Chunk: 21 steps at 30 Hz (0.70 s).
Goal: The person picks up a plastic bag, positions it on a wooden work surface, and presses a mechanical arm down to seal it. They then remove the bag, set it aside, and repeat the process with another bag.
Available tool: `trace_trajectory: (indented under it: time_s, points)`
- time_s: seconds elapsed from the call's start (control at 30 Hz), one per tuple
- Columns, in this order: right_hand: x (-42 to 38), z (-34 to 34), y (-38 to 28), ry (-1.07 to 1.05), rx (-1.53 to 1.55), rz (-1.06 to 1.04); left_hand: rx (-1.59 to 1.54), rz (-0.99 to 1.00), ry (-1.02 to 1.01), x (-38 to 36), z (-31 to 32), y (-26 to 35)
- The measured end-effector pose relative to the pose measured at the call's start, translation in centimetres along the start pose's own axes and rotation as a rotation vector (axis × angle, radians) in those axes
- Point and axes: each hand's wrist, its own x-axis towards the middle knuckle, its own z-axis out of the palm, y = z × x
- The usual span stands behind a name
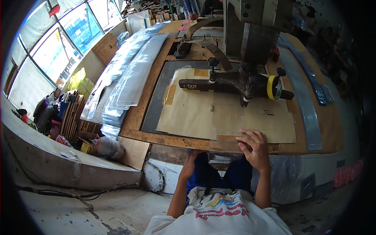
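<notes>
A tan board (184, 113) with tape patches lies on the dark bed of the work table, under a heavy press arm (231, 76). A thin clear plastic sheet (223, 145) lies over the board's front part and overhangs its near edge. My right hand (255, 147) is at that front edge, fingers bent and thumb close to the fingertips, pinching the plastic's corner. My left hand (190, 163) is low beside my lap at the table's front edge; its fingers are hidden. A yellow tape roll (271, 87) hangs on the bar of the press.
Stacked clear plastic sheets (135, 74) cover the table's left side. Long bluish plastic strips (301, 102) lie along the right. A wooden rim (168, 140) borders the bed. Wood pieces and bags stand at the left wall. Another person (211, 8) is beyond the press.
</notes>
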Motion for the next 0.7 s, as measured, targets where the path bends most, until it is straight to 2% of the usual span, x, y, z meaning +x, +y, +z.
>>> trace_trajectory:
  time_s: [0.07, 0.17, 0.27, 0.3, 0.4, 0.6, 0.7]
  points:
    - [0.6, -0.5, 0.0, -0.067, 0.03, 0.026, -0.066, 0.145, -0.028, -1.1, 1.3, 2.8]
    - [1.8, -0.5, 0.1, -0.121, 0.045, 0.017, 0.219, 0.157, -0.173, -1.3, 2.3, 4.7]
    - [3.1, 0.2, 0.2, -0.181, 0.022, -0.007, 0.119, 0.103, -0.058, -1.0, 4.2, 4.4]
    - [3.4, 0.8, 0.4, -0.2, -0.001, -0.049, -0.003, 0.095, -0.037, -1.0, 4.6, 4.6]
    - [4.6, 2.7, 1.1, -0.237, -0.07, -0.133, -0.027, 0.24, 0.014, -1.4, 5.5, 5.3]
    - [5.2, 4.0, 1.3, -0.201, -0.196, -0.085, 0.052, 0.073, -0.075, -1.2, 4.7, 6.1]
    - [4.2, 3.7, 0.8, -0.184, -0.234, -0.012, 0.078, 0.076, -0.131, -1.7, 4.6, 6.4]
